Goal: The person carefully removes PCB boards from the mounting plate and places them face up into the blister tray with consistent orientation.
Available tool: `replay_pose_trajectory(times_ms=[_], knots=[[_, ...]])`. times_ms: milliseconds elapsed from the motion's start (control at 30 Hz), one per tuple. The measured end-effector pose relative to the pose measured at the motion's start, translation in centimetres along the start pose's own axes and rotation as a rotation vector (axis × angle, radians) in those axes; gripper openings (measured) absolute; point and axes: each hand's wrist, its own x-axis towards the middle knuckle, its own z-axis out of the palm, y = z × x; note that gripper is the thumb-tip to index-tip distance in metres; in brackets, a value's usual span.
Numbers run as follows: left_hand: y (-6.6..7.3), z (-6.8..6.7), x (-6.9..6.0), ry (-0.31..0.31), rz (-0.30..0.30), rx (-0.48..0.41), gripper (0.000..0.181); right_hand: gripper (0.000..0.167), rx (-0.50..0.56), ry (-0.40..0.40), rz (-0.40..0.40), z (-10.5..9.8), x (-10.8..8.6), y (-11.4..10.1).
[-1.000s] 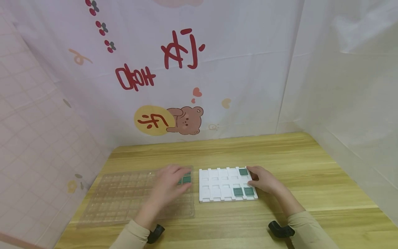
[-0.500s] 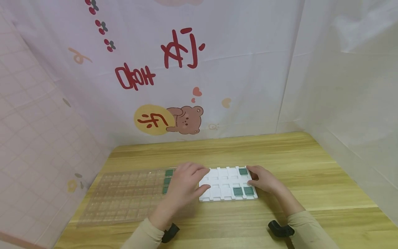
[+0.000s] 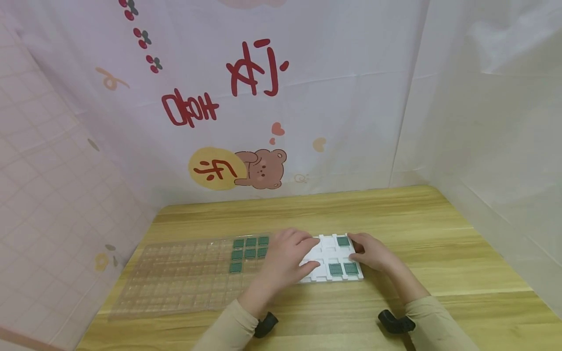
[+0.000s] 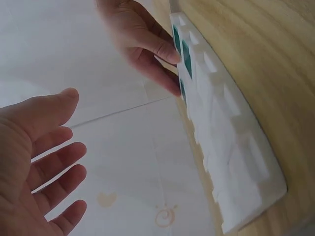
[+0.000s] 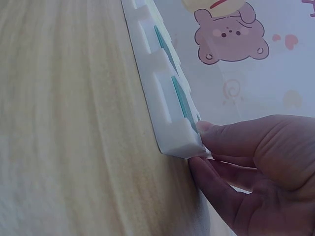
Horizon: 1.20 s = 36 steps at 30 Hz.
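My left hand [image 3: 286, 258] hovers above the left half of a white tray [image 3: 327, 243]. In the left wrist view its fingers are spread and relaxed, with nothing between them. At the tray's right end my right hand [image 3: 372, 252] pinches the edge between thumb and fingers, as the right wrist view also shows. Three green square chips sit in the tray's pockets: one chip [image 3: 343, 242] at the back right corner, two [image 3: 335, 269] at the front right. My left hand covers the tray's left end in the head view.
A clear plastic tray [image 3: 175, 278] with many pockets lies to the left on the wooden table [image 3: 333, 312]. Several green chips [image 3: 250, 253] sit near its right end. Behind hangs a printed white cloth [image 3: 351, 97]. Black wrist mounts [image 3: 265, 325] hang below both forearms.
My left hand has moved right, from over the clear tray to over the white tray, uncovering the green chips in the clear tray. The right hand has stayed at the white tray's edge.
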Motion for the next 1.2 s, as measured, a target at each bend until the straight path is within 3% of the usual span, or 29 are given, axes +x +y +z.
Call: replay_pose_trajectory(times_ms=[300,800,1200], knots=[[1.0,2.6,0.6,-0.208,-0.059,0.041,0.043,0.062,0.027,-0.008,0.002,-0.1,0.0,0.0],[2.5,5.6,2.0,-0.421,-0.159,0.044,0.041,0.06,0.052,-0.015,0.001,-0.1,0.0,-0.1],[3.2,7.2,3.1,-0.535,-0.198,0.096,0.034,0.06,0.064,-0.018,0.003,-0.1,0.0,-0.1]])
